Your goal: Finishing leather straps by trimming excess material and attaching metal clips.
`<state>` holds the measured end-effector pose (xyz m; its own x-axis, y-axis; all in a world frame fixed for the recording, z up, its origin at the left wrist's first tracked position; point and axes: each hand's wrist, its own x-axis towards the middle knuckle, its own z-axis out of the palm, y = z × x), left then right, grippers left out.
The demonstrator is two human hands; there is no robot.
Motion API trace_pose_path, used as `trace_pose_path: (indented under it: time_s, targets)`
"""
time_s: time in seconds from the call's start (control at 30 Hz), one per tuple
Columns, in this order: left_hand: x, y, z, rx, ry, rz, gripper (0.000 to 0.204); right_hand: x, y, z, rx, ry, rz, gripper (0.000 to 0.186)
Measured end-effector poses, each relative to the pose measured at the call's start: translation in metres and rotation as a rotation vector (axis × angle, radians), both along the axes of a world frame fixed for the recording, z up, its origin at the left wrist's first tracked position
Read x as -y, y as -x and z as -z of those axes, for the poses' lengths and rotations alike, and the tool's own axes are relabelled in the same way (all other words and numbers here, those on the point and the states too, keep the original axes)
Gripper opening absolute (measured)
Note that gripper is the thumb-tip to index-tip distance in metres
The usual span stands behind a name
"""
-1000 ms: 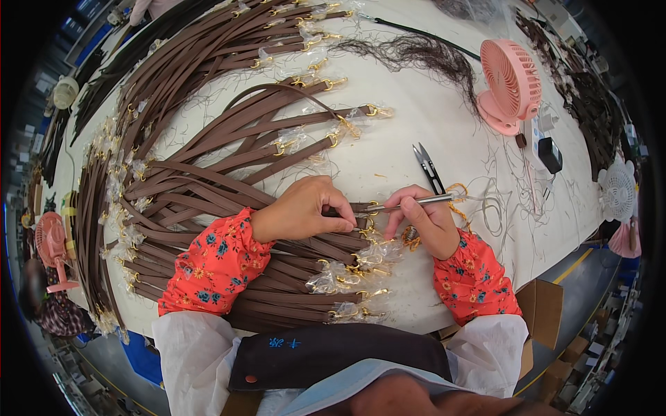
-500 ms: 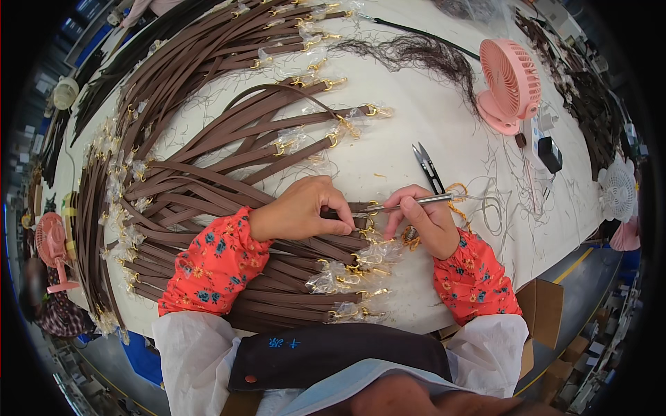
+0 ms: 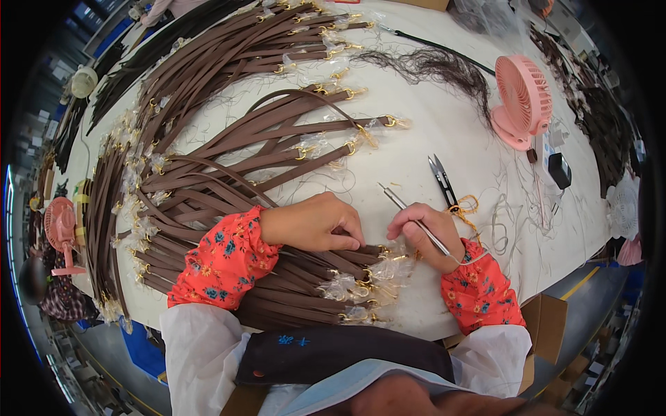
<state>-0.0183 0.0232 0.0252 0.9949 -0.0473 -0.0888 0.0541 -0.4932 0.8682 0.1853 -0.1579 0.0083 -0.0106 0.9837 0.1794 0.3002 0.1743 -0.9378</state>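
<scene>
My left hand [image 3: 316, 222] is closed, thumb and forefinger together over a brown strap [image 3: 361, 254] at the near edge of a strap pile; its fingers partly hide the strap. Gold metal clasps, many wrapped in clear plastic [image 3: 392, 269], sit at the strap ends just right of these fingers. My right hand [image 3: 430, 232] grips a silver pen-shaped tool [image 3: 433, 238] with a thin cord at its rear. The tool's narrow tip points up and left, apart from the strap. Just beyond this hand lie black-handled thread snips [image 3: 442, 182] with orange string tied to them.
More brown straps [image 3: 229, 62] fan across the white table [image 3: 416, 139]. A pink fan [image 3: 522, 100] and a power strip [image 3: 548, 163] stand at the right, beside loose grey thread. A dark thread tangle [image 3: 437, 69] lies at the back. A cardboard box [image 3: 548, 326] is below the right edge.
My right hand has swung the pen-shaped tool away from the strap, turning its tip from leftward to up and left. My left hand has shifted slightly. The whole view has moved a little.
</scene>
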Motion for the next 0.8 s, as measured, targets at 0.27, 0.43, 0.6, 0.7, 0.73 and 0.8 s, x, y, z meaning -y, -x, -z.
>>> trace_pose_path:
  time_s: [0.27, 0.43, 0.6, 0.7, 0.73, 0.8]
  targets:
    - [-0.006, -0.003, -0.009, 0.106, -0.423, -0.376, 0.018, 0.003, 0.002, -0.001, 0.103, 0.054, -0.115, 0.018]
    - [-0.02, 0.003, 0.007, 0.259, -0.87, -0.623, 0.029, 0.001, 0.002, -0.004, 0.188, -0.002, -0.117, 0.017]
    - [-0.01, -0.003, 0.012, 0.437, -0.783, -0.534, 0.022, 0.001, 0.001, -0.003, 0.188, -0.13, -0.001, 0.015]
    - [0.001, -0.002, 0.015, 0.408, -0.781, -0.343, 0.019, 0.001, -0.002, -0.003, 0.292, -0.165, 0.084, 0.015]
    - [0.005, -0.002, 0.015, 0.407, -0.78, -0.343, 0.019, 0.0, -0.001, -0.003, 0.291, -0.163, 0.083, 0.015]
    - [0.012, -0.002, 0.016, 0.389, -0.68, -0.286, 0.007, -0.003, 0.004, -0.002, 0.282, -0.298, 0.197, 0.014]
